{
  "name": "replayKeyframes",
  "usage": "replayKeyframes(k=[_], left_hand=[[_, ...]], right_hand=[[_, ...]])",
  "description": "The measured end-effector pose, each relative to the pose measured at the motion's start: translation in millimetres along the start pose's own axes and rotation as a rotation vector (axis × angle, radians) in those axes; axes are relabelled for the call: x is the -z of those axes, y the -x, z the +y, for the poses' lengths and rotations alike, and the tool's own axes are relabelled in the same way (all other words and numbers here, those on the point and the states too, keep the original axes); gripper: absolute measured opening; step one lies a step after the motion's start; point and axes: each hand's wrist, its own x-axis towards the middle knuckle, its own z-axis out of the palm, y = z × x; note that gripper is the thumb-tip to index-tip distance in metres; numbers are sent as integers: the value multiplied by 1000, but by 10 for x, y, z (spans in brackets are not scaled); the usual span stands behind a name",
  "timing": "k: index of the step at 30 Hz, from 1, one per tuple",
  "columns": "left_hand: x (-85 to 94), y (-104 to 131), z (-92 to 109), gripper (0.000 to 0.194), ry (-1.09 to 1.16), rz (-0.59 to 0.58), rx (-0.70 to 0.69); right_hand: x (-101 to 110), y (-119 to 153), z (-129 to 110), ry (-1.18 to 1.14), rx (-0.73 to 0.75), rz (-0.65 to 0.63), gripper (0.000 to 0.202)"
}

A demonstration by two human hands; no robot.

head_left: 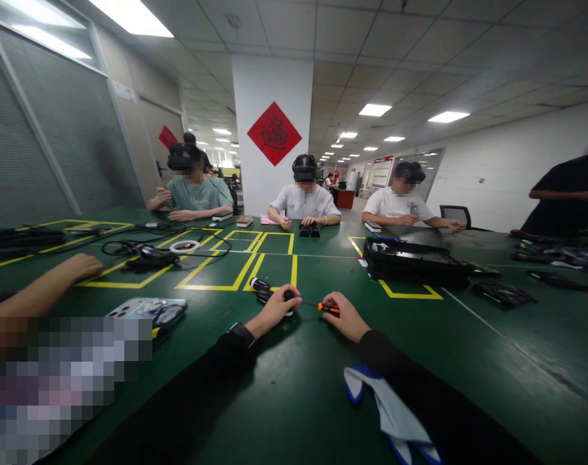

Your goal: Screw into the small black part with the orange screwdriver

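Observation:
My left hand (275,308) is closed around a small dark part whose shape is mostly hidden by the fingers. Just behind it on the green table lies a black object with a white-ringed end (259,284). My right hand (344,314) grips an orange and black screwdriver (330,309), its thin shaft pointing left and reaching to the fingers of my left hand. Whether its tip touches the dark part cannot be made out. Below my right hand, a white and blue cloth or glove (393,410) lies beside my right sleeve.
Black trays (414,258) stand at the right on the green table (298,387). Cables (153,248) and a white roll (184,247) lie left. Another person's arm (46,287) rests at far left, near a clear-bagged item (151,311). Three people sit opposite.

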Motion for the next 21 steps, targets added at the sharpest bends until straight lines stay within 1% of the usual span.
replayKeyframes(k=[3,6,10,14,17,21], left_hand=[[3,-3,5,17,0,0,-3],[9,-8,-10,17,7,-4,-11],[11,-3,-25,19,4,16,5],[3,6,-16,20,2,20,4],[-1,7,-11,19,14,6,11],[1,0,-21,20,27,15,27]], right_hand=[[0,-7,25,9,-35,-7,14],[12,-18,32,47,-1,-24,17],[16,-12,18,56,23,-17,10],[-1,-2,26,23,1,-11,16],[0,-8,42,47,-40,-12,13],[23,-12,38,105,-12,-32,15]])
